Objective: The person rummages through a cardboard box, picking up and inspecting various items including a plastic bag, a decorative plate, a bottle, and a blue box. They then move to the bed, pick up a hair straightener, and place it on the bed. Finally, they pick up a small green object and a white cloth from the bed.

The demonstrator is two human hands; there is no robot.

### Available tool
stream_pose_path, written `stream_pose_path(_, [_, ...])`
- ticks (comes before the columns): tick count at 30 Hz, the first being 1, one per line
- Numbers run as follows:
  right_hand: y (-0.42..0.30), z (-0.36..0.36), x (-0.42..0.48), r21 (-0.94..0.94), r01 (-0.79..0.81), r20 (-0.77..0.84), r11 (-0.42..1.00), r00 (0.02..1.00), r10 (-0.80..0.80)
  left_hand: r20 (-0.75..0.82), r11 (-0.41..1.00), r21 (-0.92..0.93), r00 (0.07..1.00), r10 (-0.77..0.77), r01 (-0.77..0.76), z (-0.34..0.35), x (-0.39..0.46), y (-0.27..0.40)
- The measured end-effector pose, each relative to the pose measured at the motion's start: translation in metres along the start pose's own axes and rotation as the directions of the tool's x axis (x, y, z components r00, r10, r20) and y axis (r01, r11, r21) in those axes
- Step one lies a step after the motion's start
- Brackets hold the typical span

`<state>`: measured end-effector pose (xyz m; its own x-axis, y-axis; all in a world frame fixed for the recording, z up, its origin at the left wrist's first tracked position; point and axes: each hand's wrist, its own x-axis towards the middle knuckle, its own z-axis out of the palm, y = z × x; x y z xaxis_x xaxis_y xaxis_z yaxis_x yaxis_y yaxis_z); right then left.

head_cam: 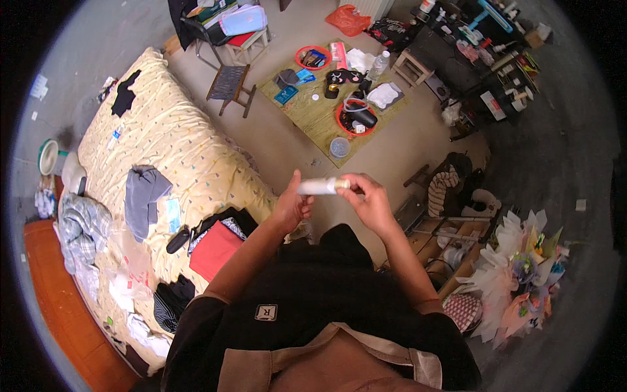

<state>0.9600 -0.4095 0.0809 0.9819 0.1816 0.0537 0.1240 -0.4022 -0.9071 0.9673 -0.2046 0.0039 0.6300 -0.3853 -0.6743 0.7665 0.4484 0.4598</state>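
Note:
A slim white bottle or tube [317, 186] lies roughly level between my hands, above the bare floor. My left hand [290, 208] grips its left end, with the thumb pointing up and the other fingers curled beneath. At the opposite end, the fingertips of my right hand [368, 200] pinch a pale gold cap [342, 183]. Whether the cap is loose or seated is not visible. Beyond my hands, a green-yellow mat [313, 128] on the floor carries many small items, among them a red basket [338, 116] holding a black hair dryer [363, 117].
On the left stands a bed [196, 161] strewn with clothes, including a folded red cloth [215, 251]. A small folding stool [229, 84] sits between bed and mat. Cluttered black shelving [470, 63] fills the far right. Wrapped bouquets [524, 279] and a wooden rack [448, 250] are at my right.

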Motion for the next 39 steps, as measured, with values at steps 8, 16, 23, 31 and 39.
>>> stream_pose_path(8, [0.141,-0.014,0.184,0.406,-0.351,0.075,0.843,0.933,0.353,-0.233,0.96,-0.228,0.966,0.11,-0.165,-0.059,0.028,0.017])
stream_pose_path(16, [0.284,-0.001,0.348,-0.009,-0.442,0.023,0.897,0.897,0.442,-0.63,0.872,-0.373,0.776,0.012,-0.316,-0.07,0.03,-0.014])
stream_pose_path(23, [0.342,0.028,0.417,-0.606,-0.122,0.184,0.786,0.94,0.288,-0.737,0.845,-0.398,0.673,-0.063,-0.356,-0.025,0.039,-0.032])
stream_pose_path(31, [0.344,0.058,0.443,-0.774,-0.075,0.249,0.628,0.877,0.411,-0.807,0.758,-0.443,0.581,-0.105,-0.479,-0.009,0.037,-0.048])
stream_pose_path(39, [0.319,0.062,0.451,-0.907,0.146,0.344,0.396,0.798,0.495,-0.83,0.682,-0.453,0.551,-0.087,-0.574,-0.006,0.033,-0.059])
